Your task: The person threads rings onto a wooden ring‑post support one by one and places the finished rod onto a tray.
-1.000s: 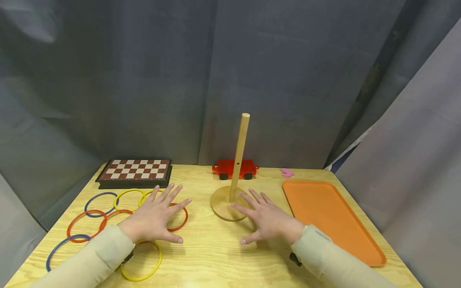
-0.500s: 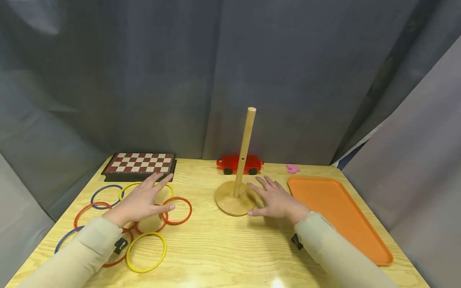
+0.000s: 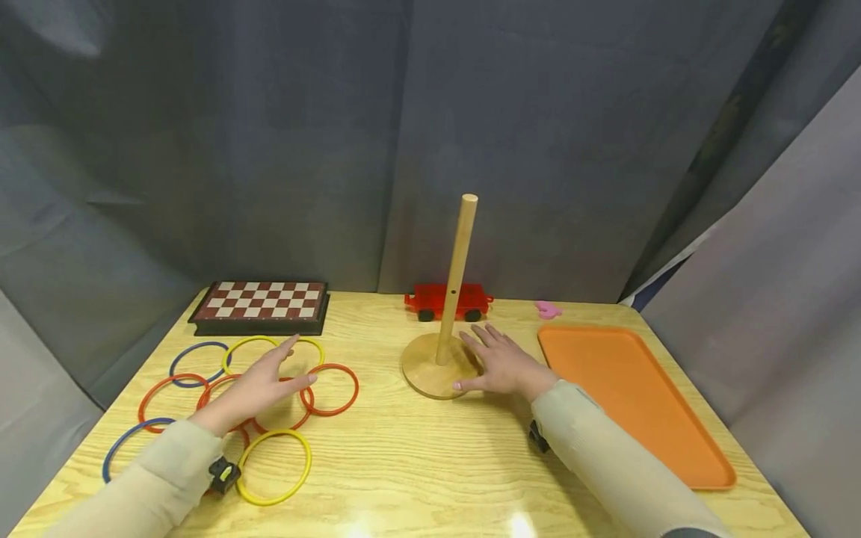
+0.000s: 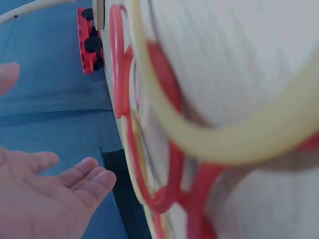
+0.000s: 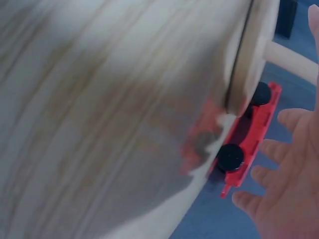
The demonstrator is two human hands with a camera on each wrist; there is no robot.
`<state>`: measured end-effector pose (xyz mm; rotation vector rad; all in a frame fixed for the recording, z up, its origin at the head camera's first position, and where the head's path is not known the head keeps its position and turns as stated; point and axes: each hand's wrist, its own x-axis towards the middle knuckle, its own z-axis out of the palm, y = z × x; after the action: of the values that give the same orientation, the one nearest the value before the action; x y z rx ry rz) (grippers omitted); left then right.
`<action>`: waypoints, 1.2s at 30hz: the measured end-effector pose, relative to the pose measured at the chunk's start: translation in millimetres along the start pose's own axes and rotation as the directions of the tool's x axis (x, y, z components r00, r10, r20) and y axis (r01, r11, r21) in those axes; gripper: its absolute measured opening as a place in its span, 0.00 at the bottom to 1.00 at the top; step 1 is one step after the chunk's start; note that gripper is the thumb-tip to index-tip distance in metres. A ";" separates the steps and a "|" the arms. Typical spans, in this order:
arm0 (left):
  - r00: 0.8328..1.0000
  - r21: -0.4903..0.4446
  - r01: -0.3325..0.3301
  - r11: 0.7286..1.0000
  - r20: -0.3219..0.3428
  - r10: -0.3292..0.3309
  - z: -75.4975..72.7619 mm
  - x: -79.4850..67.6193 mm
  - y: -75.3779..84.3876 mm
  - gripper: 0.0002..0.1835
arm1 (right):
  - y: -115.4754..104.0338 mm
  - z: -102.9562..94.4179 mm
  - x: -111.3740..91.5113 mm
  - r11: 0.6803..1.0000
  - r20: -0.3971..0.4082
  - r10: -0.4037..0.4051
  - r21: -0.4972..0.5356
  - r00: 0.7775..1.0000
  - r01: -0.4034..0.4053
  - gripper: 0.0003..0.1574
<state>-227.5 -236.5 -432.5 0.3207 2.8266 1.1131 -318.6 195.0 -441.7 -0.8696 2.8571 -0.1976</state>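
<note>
Over the cluster of rings my left hand (image 3: 258,390) hovers with its fingers stretched out and holds nothing. Beneath and around it lie several thin rings: a yellow ring (image 3: 307,457) in front, a red ring (image 3: 355,396) at the right, a blue ring (image 3: 107,463) at the near left. In the left wrist view a yellow ring (image 4: 224,147) looms close to the camera. My right hand (image 3: 503,368) is beside the wooden post (image 3: 457,276), fingers spread over the right side of its round base (image 3: 418,366). Nothing is in its grasp.
A checkered board box (image 3: 262,300) sits at the back left. Behind the post stands a red toy wagon (image 3: 430,297). A small pink piece (image 3: 548,309) lies at the back right, with an orange tray (image 3: 625,396) in front of it. Grey curtains (image 3: 303,149) enclose the table.
My left hand has moved a little left and turned onto its side, its fingers closer together. The right hand has shifted closer to the post. The rings and post keep their places on the table.
</note>
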 end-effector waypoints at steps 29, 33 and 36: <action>0.959 -0.290 0.283 0.914 0.053 -0.280 24.7 -17.0 -1.9 0.27 | 8.5 23.4 9.1 0.996 0.149 0.087 -0.024 0.985 -0.084 0.77; 0.957 -0.320 0.287 0.903 0.055 -0.285 26.7 -13.1 -5.9 0.23 | 8.6 25.1 8.6 0.996 0.152 0.077 -0.048 0.985 -0.070 0.76; 0.953 -0.335 0.296 0.895 0.043 -0.299 27.7 -10.1 -9.1 0.18 | 7.3 25.1 8.5 0.997 0.145 0.062 -0.043 0.987 -0.056 0.74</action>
<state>-214.8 -226.8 -458.9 -0.1415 2.5065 1.4877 -325.0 194.2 -468.4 -0.7706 2.7538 -0.0690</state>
